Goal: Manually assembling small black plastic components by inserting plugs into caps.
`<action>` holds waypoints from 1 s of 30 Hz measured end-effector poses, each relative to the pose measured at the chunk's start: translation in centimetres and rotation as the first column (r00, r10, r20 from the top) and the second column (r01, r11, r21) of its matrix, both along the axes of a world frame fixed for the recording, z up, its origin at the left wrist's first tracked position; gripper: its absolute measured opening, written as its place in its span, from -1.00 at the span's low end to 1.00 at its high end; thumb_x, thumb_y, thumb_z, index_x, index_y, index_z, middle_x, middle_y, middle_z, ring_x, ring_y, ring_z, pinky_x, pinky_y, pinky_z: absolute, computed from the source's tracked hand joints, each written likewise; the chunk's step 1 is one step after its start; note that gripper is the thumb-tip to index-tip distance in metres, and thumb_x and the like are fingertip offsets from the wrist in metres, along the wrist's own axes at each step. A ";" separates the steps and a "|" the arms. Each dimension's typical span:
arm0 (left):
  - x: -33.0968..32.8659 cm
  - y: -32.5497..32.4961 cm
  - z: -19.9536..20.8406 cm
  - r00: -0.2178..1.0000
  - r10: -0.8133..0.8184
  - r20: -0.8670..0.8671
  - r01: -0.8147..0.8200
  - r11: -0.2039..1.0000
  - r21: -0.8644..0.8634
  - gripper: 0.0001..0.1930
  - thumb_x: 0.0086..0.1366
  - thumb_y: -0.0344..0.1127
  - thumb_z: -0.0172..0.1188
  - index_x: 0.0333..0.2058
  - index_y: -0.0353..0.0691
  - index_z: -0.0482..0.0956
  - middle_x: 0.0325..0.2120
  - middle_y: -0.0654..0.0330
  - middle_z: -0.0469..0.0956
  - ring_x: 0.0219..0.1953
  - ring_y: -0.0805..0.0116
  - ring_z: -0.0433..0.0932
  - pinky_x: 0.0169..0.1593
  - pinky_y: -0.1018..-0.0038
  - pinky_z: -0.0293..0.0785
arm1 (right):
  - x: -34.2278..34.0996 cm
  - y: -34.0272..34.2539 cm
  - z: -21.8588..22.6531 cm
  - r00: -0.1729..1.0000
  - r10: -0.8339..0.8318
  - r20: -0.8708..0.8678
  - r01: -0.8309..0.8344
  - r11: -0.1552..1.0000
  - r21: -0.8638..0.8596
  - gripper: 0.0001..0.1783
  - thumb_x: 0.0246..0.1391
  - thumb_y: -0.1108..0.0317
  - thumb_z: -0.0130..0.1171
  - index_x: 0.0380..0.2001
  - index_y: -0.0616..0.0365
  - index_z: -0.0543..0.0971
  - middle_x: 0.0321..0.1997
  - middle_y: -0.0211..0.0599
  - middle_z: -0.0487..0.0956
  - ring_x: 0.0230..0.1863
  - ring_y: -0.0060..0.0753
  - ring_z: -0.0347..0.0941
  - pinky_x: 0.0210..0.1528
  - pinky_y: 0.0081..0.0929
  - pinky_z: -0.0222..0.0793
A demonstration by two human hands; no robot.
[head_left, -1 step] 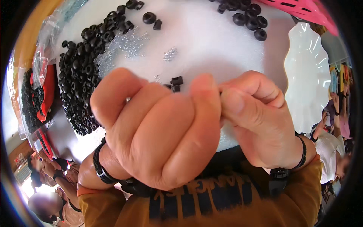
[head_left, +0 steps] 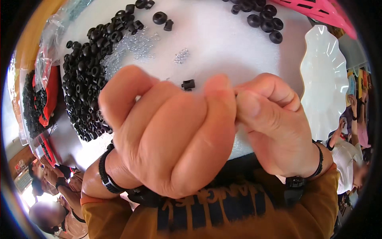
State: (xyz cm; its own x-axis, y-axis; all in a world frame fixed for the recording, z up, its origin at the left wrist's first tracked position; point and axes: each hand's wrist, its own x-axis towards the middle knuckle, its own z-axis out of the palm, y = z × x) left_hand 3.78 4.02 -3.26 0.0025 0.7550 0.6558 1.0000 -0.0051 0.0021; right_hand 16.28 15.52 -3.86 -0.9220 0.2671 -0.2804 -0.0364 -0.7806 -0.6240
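My left hand [head_left: 171, 135] is closed with its fingers curled, its back toward me, over the middle of the white foam-like sheet [head_left: 234, 44]. Against its fingertips, my right hand [head_left: 274, 119] pinches thumb to forefinger. A tiny dark bit shows between the fingertips; the rest of what they hold is hidden. Just beyond the left knuckles lies a small black cylindrical piece [head_left: 188, 84]. A big heap of black ring-like rubber or plastic parts [head_left: 85, 75] spreads to the left. Beside it lie many tiny clear or silvery pieces [head_left: 133, 46], with a smaller cluster [head_left: 182, 55] nearer the middle.
Several rounder black parts [head_left: 266, 22] sit at the far right, by a pink slotted basket [head_left: 318, 14]. A white scalloped tray [head_left: 324, 79] stands on the right. Clear plastic bags [head_left: 47, 51] and a red container [head_left: 51, 95] with black parts are left. Other people sit at both sides.
Everything on the sheet appears shifted slightly right and down in the picture. My hands have moved slightly right, still fingertip to fingertip; the left now covers more of the small black pieces beyond it.
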 end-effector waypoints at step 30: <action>-0.8 -0.5 0.6 0.969 -0.065 0.237 0.084 0.994 -0.070 -0.60 -0.33 -0.55 0.29 -0.36 -0.28 0.49 -0.74 0.39 0.24 -0.72 0.49 0.21 -0.45 0.44 0.19 | -0.5 1.1 1.0 0.983 0.177 0.038 -0.180 0.934 0.308 -0.78 0.07 0.44 0.06 -0.23 0.34 0.51 -0.26 -0.21 0.54 -0.22 -0.50 0.45 -0.14 -0.58 0.36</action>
